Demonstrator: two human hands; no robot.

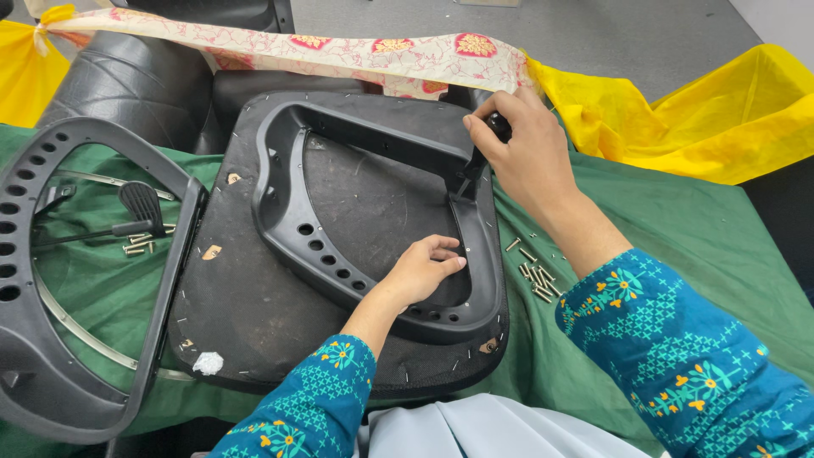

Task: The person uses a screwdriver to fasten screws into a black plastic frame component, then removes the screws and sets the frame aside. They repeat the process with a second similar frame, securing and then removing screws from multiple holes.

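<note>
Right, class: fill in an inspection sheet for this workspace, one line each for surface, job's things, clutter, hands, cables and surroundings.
Surface: green cloth over the bench.
Job's things: upturned seat pan with black plastic frame lying on it; screws loose on the cloth right of the pan.
Clutter: second black frame at left, a lever and more screws inside it; white scrap on the pan.
Hands: left hand rests on the frame's right side; right hand grips a black-handled tool at the frame's corner.
Cables: nothing seen.
Surroundings: yellow cloth, patterned fabric strip, black chair part, grey floor.
</note>
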